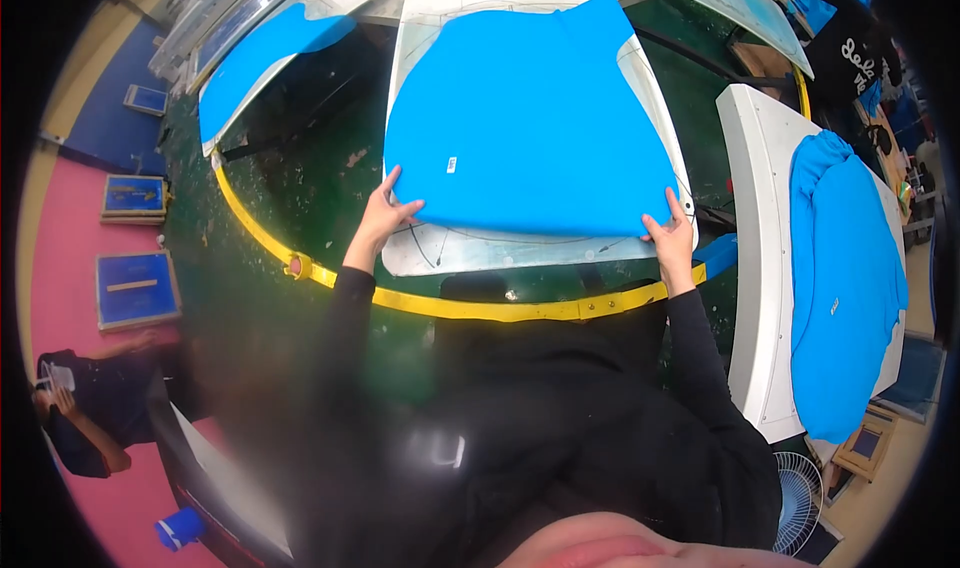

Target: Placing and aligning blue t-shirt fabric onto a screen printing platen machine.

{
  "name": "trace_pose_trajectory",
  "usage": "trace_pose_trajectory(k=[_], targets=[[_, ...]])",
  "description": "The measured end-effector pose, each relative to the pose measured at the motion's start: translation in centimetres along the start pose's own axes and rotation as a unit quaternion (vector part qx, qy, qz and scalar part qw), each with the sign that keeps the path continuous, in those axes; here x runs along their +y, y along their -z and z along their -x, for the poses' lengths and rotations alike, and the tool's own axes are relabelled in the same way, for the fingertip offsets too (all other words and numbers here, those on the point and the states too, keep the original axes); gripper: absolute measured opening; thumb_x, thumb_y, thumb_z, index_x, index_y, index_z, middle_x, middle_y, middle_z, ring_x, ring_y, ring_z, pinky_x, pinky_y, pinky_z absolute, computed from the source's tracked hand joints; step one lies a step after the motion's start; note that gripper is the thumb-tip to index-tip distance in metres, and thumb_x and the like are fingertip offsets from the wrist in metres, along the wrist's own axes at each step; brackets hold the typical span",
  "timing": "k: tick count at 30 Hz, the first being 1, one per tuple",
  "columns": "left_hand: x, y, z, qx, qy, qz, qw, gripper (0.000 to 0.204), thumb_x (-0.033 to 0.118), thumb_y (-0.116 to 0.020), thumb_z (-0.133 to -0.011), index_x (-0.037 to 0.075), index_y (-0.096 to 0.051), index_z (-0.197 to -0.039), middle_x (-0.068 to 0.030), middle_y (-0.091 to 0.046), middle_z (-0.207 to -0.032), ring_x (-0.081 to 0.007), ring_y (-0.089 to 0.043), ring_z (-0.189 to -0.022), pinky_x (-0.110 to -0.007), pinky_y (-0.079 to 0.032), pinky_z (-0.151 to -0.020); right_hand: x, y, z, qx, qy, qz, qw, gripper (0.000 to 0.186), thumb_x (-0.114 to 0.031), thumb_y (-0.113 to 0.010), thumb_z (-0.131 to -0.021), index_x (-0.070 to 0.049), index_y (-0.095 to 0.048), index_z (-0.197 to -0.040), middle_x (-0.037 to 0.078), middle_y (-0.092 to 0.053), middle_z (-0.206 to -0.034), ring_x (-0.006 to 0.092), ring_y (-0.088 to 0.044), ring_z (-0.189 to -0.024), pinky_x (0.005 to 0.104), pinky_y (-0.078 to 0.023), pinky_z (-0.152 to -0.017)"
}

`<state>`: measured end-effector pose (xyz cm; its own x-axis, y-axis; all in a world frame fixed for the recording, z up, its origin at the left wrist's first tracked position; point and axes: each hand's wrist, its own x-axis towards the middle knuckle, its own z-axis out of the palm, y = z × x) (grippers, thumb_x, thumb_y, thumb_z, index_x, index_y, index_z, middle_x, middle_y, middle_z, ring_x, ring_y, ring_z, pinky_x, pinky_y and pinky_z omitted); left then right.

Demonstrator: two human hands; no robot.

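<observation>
A bright blue fabric piece (520, 118) with a small white label lies over a white board (440, 253), whose pale near end shows below the fabric. At the fabric's near left corner is my left hand (378, 218), thumb on top and fingers along the side edge. My right hand (673, 238) has the near right corner in the same way, its thumb at the hem. Part of each hand's fingers is hidden at the cloth's edge.
A yellow curved rail (480, 308) passes in front of me. To the right, a white stand (745, 268) carries bunched blue cloth (845, 288). Another board with blue fabric (265, 58) is at far left. A fan (798, 503) stands lower right; a person (100, 408) is at left.
</observation>
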<state>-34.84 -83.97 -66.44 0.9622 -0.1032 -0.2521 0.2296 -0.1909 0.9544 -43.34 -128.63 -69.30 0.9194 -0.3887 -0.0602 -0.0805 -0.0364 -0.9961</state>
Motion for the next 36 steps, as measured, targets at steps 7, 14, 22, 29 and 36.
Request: trace_pose_trajectory(k=[7, 14, 22, 29, 36], targets=[[-1.4, -0.1, 1.4, 0.007, -0.024, -0.032, 0.999, 0.087, -0.005, -0.070, -0.072, 0.000, -0.020, -0.143, -0.0222, -0.041, -0.134, -0.0149, -0.059, -0.076, -0.025, -0.054, -0.057, 1.2, 0.7, 1.6, -0.016, 0.000, -0.014, 1.000, 0.072, 0.007, -0.065, -0.075, -0.001, -0.033, -0.139, 0.014, -0.047, -0.130, 0.0053, -0.052, -0.062, 0.0217, -0.053, -0.053], [-1.8, -0.7, 2.4, 0.005, -0.020, -0.078, 0.997, 0.093, -0.004, -0.072, -0.070, -0.003, -0.015, -0.143, -0.0227, -0.043, -0.131, -0.0145, -0.059, -0.067, -0.026, -0.052, -0.053, 3.7, 1.9, 1.3, -0.016, 0.016, 0.054, 0.998, 0.074, 0.005, -0.066, -0.073, -0.002, -0.034, -0.139, 0.009, -0.047, -0.129, 0.0021, -0.043, -0.055, 0.0196, -0.051, -0.054], [-1.6, -1.3, 3.0, 0.019, -0.028, -0.137, 0.990, 0.093, -0.005, -0.071, -0.071, -0.005, -0.012, -0.142, -0.0207, -0.035, -0.138, -0.0166, -0.061, -0.075, -0.026, -0.053, -0.054, 4.3, 2.3, 1.4, -0.027, 0.057, 0.040, 0.997, 0.073, 0.006, -0.065, -0.073, -0.001, -0.034, -0.139, 0.007, -0.048, -0.124, 0.0013, -0.041, -0.057, 0.0168, -0.041, -0.053], [-0.9, -1.5, 3.5, 0.011, -0.029, -0.135, 0.990, 0.092, -0.008, -0.069, -0.071, -0.006, -0.011, -0.142, -0.0195, -0.030, -0.141, -0.0198, -0.062, -0.083, -0.026, -0.054, -0.057, 4.2, 2.5, 1.5, -0.040, 0.028, 0.081, 0.995, 0.074, 0.007, -0.064, -0.073, -0.002, -0.033, -0.139, 0.006, -0.048, -0.119, 0.0052, -0.052, -0.069, 0.0184, -0.045, -0.060], [-3.2, -1.8, 2.5, 0.032, -0.056, -0.260, 0.964, 0.088, -0.004, -0.070, -0.071, -0.006, -0.018, -0.141, -0.0185, -0.031, -0.141, -0.0256, -0.055, -0.106, -0.031, -0.054, -0.072, 3.6, 1.8, 1.9, -0.021, 0.066, 0.152, 0.986, 0.070, 0.000, -0.066, -0.072, -0.002, -0.039, -0.136, 0.009, -0.047, -0.121, 0.0066, -0.045, -0.057, 0.0224, -0.043, -0.054]])
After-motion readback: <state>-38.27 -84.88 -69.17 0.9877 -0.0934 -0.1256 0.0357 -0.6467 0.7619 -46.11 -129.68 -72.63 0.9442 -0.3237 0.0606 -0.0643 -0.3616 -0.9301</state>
